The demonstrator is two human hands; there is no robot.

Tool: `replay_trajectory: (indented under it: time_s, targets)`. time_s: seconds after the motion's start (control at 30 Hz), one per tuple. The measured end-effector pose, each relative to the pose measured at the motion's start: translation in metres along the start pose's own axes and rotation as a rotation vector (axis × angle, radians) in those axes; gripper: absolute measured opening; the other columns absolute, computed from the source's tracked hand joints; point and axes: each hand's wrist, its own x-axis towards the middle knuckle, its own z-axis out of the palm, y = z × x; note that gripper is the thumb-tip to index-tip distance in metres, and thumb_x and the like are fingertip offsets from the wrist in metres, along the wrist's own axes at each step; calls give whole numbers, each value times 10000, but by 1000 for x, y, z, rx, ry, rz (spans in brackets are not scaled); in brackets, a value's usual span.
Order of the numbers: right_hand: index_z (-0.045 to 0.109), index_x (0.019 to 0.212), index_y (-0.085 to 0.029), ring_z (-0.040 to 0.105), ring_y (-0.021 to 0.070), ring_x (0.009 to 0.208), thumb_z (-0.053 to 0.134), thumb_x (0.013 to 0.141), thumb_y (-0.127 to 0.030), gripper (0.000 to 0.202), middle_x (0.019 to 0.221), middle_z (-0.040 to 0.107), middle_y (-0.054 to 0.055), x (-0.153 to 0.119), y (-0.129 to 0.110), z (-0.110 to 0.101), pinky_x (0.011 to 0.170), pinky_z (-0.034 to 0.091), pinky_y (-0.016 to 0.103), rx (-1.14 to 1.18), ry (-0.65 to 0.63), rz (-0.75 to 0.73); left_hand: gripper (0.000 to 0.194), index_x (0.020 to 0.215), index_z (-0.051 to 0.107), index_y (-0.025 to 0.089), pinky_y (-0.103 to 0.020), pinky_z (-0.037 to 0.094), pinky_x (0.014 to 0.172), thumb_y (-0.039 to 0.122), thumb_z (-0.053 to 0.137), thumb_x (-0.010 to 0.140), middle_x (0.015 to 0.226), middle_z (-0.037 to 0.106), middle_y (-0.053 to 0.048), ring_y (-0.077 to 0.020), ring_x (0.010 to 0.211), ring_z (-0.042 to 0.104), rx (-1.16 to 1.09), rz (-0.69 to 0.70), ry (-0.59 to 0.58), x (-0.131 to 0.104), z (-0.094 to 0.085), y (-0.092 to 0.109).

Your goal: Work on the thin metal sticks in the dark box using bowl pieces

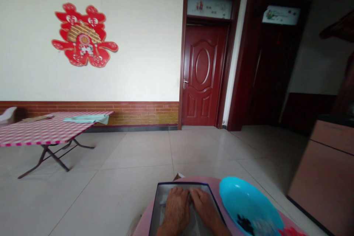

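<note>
Both hands are inside a shallow grey tray [161, 190] with a dark blue rim, at the bottom centre. My left hand [177, 206] has its fingers curled down and pressed together. Close beside it on the right, my right hand [204, 205] also has bent fingers, its fingertips near the left hand's. Something small and dark shows between the two hands, too hidden to make out. A greyish piece lies by the left hand's outer side. To the right of the tray, a blue basin [243, 195] holds small black pieces [245, 224] and clear pieces [264, 226].
Tray and basin stand on a round pink table [148, 215]. Red items [291, 231] lie at the basin's lower right. A folding table [35, 129] with a checked cloth is at the left, a pinkish cabinet [326, 169] at the right, a red door [204, 77] behind.
</note>
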Motion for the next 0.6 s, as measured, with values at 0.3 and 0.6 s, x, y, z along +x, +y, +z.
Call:
replay_trajectory:
  time_s: [0.3,0.6]
  targets:
    - [569,642,-203,589,178,652,299,852,-480,440,693,674,81,-1,-3,2,638,423,274,130,-17,21,228,833,603,206,-356,446,742,114,394,831,735,625,-34,-198,719,570,-2,26,15,-1,1,0]
    - [522,594,-234,557,185,584,323,787,-556,425,608,613,51,10,9,2,537,419,289,334,139,282,255,1025,612,173,-358,474,830,208,397,891,996,656,-107,-210,938,608,-60,-46,301,9,-20,3]
